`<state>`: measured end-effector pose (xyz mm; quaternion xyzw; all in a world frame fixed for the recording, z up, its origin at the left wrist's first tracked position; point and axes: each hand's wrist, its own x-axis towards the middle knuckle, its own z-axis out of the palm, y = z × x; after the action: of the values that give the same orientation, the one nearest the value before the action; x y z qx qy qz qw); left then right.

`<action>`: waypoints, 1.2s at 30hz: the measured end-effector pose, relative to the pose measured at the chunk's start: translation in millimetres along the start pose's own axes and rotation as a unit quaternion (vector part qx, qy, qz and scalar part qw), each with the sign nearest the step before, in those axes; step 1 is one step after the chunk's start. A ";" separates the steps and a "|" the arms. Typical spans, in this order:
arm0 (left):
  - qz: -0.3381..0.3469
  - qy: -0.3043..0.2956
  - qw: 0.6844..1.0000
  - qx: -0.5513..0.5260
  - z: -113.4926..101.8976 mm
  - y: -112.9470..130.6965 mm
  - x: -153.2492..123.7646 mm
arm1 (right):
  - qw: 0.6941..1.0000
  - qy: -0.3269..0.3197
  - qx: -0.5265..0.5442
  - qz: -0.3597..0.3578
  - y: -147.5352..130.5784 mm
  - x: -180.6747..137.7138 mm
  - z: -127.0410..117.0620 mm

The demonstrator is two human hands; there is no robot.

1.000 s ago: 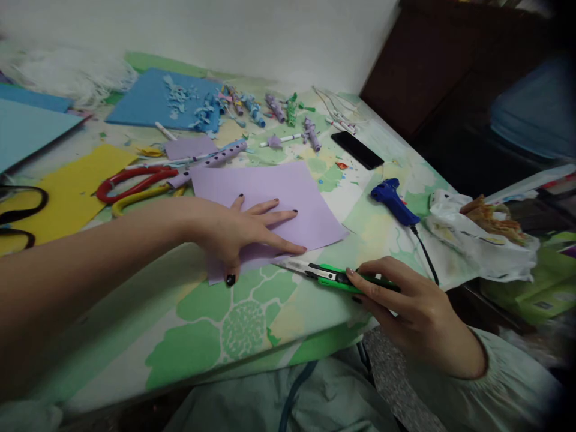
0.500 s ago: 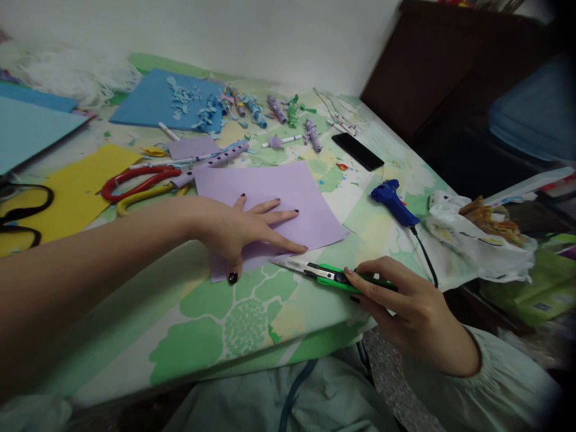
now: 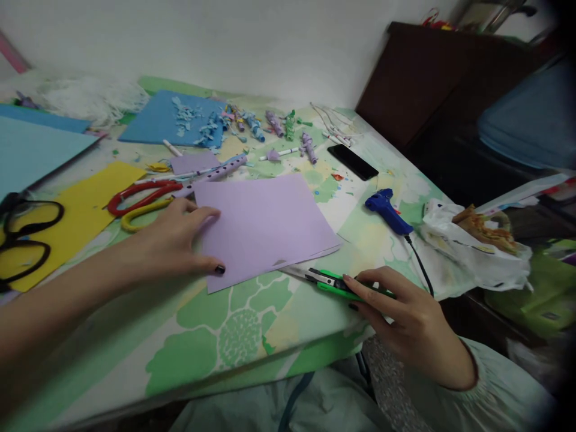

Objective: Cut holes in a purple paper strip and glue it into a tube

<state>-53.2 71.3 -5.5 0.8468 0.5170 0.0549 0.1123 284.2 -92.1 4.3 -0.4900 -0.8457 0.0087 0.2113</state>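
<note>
A folded sheet of light purple paper [image 3: 265,222] lies flat near the table's front edge. My left hand [image 3: 175,237] rests at its left side, thumb and forefinger spread apart and touching the paper; the other fingers are partly hidden. In my right hand [image 3: 400,315] is a green utility knife [image 3: 333,283], its blade out and pointing left. The blade meets the paper's front edge at a small dark slit, and its tip is hidden there. Red-handled scissors [image 3: 141,197] and a yellow handle [image 3: 139,217] lie just beyond my left hand.
A blue glue gun [image 3: 387,211] and a black phone [image 3: 352,161] lie right of the paper. Behind are paper-wrapped rolls [image 3: 309,147] and a blue sheet [image 3: 148,123] with scraps. Glasses [image 3: 31,231] lie on yellow paper [image 3: 90,210] at left; a plastic bag [image 3: 477,246] holds food at right.
My left hand has slid left, from pressing spread-fingered on the middle of the paper to its left edge. The knife stays at the front edge. The whole view has shifted slightly.
</note>
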 end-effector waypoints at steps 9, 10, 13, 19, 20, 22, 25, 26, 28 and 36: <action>-0.143 0.083 0.965 -0.205 -4.2 11.5 -10.2 | 1.000 0.013 -0.009 0.019 6.0 -1.0 3.1; -0.167 0.081 0.939 -0.290 -6.1 16.1 -9.1 | 1.000 0.006 -0.006 0.022 7.2 -2.7 3.4; -0.199 0.086 0.834 -0.508 -11.9 30.9 -7.5 | 0.999 -0.029 0.018 0.024 9.7 -8.3 2.5; -0.197 -0.001 0.807 -0.557 -11.6 40.7 -2.5 | 0.997 -0.067 0.034 0.036 8.4 -14.9 -9.6; -0.182 -0.010 0.821 -0.541 -10.8 41.6 -1.1 | 0.996 -0.070 0.029 0.038 8.8 -16.2 -12.3; -0.147 -0.025 0.848 -0.508 -9.1 45.1 1.6 | 0.995 -0.080 0.023 0.050 10.5 -20.3 -17.5; -0.101 -0.044 0.893 -0.437 -5.2 52.1 5.3 | 0.992 -0.092 0.020 0.080 12.8 -30.4 -23.1; -0.082 -0.043 0.910 -0.403 -3.3 54.2 6.3 | 0.992 -0.088 0.017 0.091 12.8 -34.8 -24.2; -0.039 -0.039 0.943 -0.327 1.2 57.6 7.4 | 0.991 -0.069 0.007 0.113 11.3 -44.2 -25.8; 0.191 0.001 0.977 -0.092 18.4 80.8 -7.1 | 0.988 -0.008 0.004 0.154 -2.2 -75.5 -27.6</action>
<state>17.2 27.0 -3.2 0.9158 0.3390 0.1232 0.1767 324.9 -161.4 3.6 -0.6131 -0.7619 0.0484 0.2029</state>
